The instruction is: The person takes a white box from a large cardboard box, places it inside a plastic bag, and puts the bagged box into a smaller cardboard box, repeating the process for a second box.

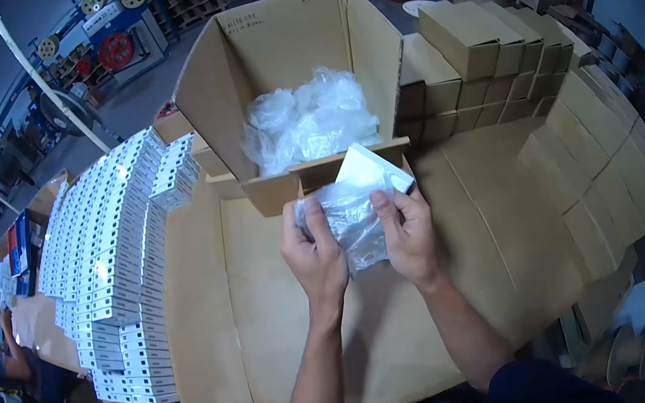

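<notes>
Quickly: left hand pinches the left edge of a clear plastic bag, thumb on top; right hand pinches its right side, thumb near the lower edge of a white box. That box sits tilted between my hands, partly in the bag, one end poking out at upper right. Risks, my guess: the box slips out if my right thumb loosens, since the film looks slick; the thin film tears if a box corner catches it; the box knocks the front flap of the big carton just beyond. Counts: two hands, one bag held, one box held, one big carton, one co-worker far left. Loose plastic inside the carton: crumpled together, can't count. Stacked white boxes on my left: too many to count reliably. Brown cartons, right: many, overlapping, no sure total.
</notes>
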`<move>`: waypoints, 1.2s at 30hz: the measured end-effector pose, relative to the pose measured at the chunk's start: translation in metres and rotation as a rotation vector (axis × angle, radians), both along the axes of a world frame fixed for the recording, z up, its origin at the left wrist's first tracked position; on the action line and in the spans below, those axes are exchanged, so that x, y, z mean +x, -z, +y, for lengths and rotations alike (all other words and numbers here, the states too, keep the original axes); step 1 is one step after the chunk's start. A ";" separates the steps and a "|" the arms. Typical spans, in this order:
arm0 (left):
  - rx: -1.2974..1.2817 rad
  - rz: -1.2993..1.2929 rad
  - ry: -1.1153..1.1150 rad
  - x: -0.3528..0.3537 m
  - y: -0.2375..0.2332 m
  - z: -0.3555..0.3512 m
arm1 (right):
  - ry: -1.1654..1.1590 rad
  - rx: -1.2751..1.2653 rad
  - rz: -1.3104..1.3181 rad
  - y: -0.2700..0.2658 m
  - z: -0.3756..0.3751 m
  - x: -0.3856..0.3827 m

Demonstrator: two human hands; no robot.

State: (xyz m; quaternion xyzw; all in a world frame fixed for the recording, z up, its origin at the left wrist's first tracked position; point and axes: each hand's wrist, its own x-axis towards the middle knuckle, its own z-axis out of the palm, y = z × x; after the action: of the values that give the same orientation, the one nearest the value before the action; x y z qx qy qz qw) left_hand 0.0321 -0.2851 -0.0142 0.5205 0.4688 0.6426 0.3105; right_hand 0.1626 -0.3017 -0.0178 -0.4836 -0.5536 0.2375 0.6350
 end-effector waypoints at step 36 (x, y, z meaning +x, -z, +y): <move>0.184 0.643 0.252 -0.018 0.041 -0.090 | -0.165 -0.293 -0.201 0.062 -0.112 0.036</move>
State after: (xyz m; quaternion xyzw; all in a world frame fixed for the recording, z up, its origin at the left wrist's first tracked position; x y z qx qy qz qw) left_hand 0.0144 -0.3753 -0.0552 0.7756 0.4149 0.4421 0.1754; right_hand 0.1991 -0.4134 -0.0799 -0.5451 -0.6115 0.3172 0.4778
